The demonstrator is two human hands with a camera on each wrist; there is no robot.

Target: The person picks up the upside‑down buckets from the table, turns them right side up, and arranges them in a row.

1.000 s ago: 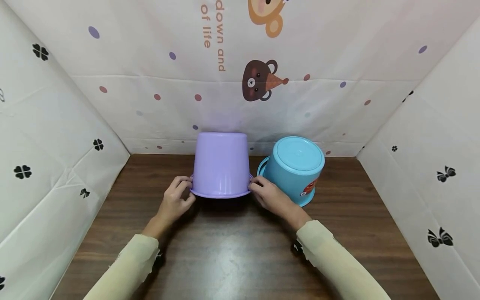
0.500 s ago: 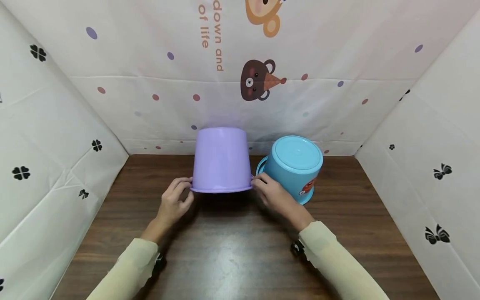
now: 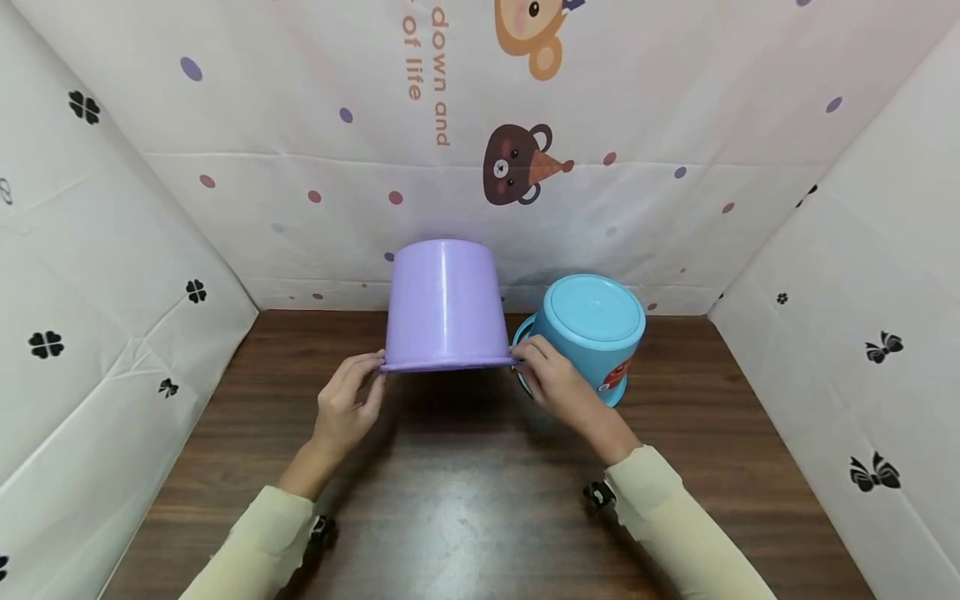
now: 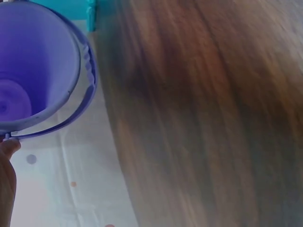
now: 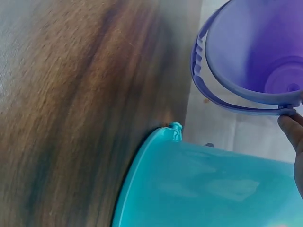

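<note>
A purple bucket [image 3: 447, 308] is held upside down off the table, its base toward the back wall and its mouth facing down and forward. My left hand [image 3: 347, 406] pinches its rim on the left side. On the other side my right hand [image 3: 558, 385] grips the rim near the handle joint. Both wrist views show the hollow inside of the purple bucket [image 4: 42, 52] and its handle [image 5: 208, 92] hanging clear of the rim. Close beside my right hand, a blue bucket [image 3: 596, 312] stands upside down on the table, with a red label on its side.
The dark wooden table [image 3: 450, 517] runs back to a white patterned cloth wall [image 3: 300, 225]. Similar cloth walls rise at the left [image 3: 112, 350] and right [image 3: 832, 350]. The blue bucket's handle lies at its left side, near the purple rim.
The purple bucket has risen, its rim lifting higher above the table. Both hands have moved up with it, still gripping the rim. The blue bucket has stayed in place.
</note>
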